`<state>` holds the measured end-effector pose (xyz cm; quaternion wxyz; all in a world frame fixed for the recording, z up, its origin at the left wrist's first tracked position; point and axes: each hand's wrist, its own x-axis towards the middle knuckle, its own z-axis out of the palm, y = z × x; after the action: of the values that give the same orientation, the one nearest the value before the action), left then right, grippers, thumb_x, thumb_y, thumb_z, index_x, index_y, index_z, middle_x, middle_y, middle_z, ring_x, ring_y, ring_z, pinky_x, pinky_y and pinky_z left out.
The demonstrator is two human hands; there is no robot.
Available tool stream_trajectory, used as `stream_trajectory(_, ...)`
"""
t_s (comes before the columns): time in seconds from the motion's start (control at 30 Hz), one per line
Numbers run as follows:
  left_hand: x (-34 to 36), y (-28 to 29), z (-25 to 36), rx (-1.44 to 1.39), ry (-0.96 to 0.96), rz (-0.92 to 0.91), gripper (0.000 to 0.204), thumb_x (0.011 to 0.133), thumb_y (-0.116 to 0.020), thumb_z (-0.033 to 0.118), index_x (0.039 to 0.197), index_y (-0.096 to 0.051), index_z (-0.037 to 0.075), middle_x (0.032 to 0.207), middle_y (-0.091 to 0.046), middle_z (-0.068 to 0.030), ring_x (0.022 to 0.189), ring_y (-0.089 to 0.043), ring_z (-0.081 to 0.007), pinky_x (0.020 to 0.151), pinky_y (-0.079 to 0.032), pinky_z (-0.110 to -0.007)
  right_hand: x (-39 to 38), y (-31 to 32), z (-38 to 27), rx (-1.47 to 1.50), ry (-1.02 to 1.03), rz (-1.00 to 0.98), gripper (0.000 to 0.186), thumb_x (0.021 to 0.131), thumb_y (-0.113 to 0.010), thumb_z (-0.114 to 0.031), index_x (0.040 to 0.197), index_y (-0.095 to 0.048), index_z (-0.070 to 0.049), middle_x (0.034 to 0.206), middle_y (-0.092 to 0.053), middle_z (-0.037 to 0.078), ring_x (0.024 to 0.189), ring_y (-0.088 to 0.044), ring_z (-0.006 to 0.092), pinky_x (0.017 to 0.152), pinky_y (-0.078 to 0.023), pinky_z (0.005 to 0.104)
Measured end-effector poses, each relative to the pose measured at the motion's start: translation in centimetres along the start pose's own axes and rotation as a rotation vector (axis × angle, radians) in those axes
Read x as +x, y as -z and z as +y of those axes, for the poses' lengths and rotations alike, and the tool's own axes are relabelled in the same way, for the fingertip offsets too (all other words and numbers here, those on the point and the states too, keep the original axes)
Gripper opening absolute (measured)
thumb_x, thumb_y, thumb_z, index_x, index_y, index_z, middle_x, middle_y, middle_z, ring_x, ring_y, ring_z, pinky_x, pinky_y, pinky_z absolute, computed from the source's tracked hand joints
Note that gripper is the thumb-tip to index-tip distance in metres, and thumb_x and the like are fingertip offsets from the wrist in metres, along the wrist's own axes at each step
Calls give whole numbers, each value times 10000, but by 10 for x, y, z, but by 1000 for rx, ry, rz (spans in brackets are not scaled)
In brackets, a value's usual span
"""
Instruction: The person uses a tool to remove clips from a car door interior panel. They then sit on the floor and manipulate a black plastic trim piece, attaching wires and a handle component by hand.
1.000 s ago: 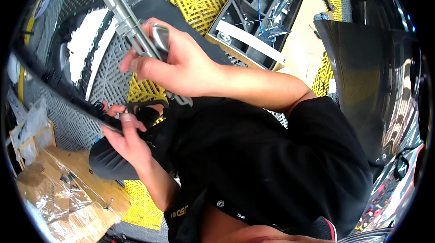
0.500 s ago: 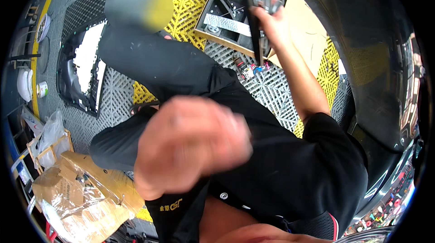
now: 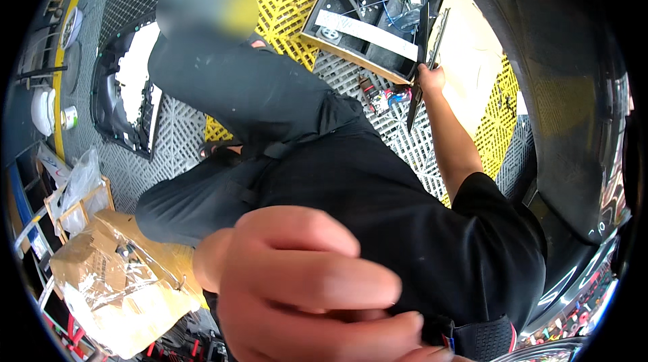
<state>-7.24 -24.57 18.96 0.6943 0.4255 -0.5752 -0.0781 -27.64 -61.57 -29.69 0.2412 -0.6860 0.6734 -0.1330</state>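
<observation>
Close to the camera, my left hand [image 3: 310, 288] is large and slightly blurred, its fingers curled; whatever is inside them is hidden. At the right, my right hand [image 3: 430, 78] grips long narrow dark and silver metal parts [image 3: 413, 115], held upright in the view beside the end of an open parts box [image 3: 358, 61]. The box has black compartments with wires, small parts and a white strip [image 3: 364, 34] in it. Small coloured items [image 3: 385, 95] lie on the floor just below the box. My bent legs [image 3: 223, 92] in dark trousers span the middle left.
A pale cardboard sheet [image 3: 472, 44] lies right of the box. A large dark car panel [image 3: 560, 112] fills the right side. On the grated floor [image 3: 179, 136] at left lie a trim panel [image 3: 108, 105] and black mesh [image 3: 131, 4]; plastic-wrapped cardboard [image 3: 108, 274] is at lower left.
My right hand has carried the long parts rightward to the box's end and lowered them. My left hand has left the dark part it held and come up close to the camera.
</observation>
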Motion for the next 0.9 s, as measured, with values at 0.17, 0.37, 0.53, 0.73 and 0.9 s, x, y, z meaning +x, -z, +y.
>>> stream_trajectory(0.17,-55,41,-20,128,134,385,94,844,-652,89,902,-699,32,1011,-680,-122,802,-602,-219,651,-468,-353,24,1,-7,37,-159,-138,517,784,-738,-346,1141,-665,19,1081,-731,242,1029,-709,399,943,-538,456)
stream_trajectory(0.37,-141,135,-24,1591,709,-35,296,993,-604,113,1254,-673,-9,1382,-613,-174,1270,-566,-335,1077,-424,-462,28,24,-20,-86,-115,-38,497,813,-704,-344,1111,-626,46,1057,-709,310,1022,-693,458,932,-537,490)
stream_trajectory(0.53,-233,213,77,2153,856,106,377,1027,-606,268,1284,-667,-2,1354,-617,-228,1260,-577,-379,1054,-452,-477,38,7,-17,-103,-139,-30,510,827,-705,-354,1161,-597,15,1050,-718,283,1016,-702,436,928,-542,488)
stream_trajectory(0.73,-307,212,67,1631,1045,692,644,1096,-411,415,1532,-359,-56,1570,-365,-308,1432,-406,-427,1197,-335,-448,30,-22,-31,14,-60,-3,588,845,-740,-482,1145,-639,13,1036,-723,257,966,-714,406,886,-551,471)
stream_trajectory(0.9,-291,183,44,1670,947,820,655,1085,-462,387,1522,-358,-90,1564,-380,-307,1430,-410,-424,1201,-328,-445,-1,-5,-80,284,-62,-137,542,917,-655,-539,1084,-681,-25,881,-742,195,758,-734,337,753,-572,446)
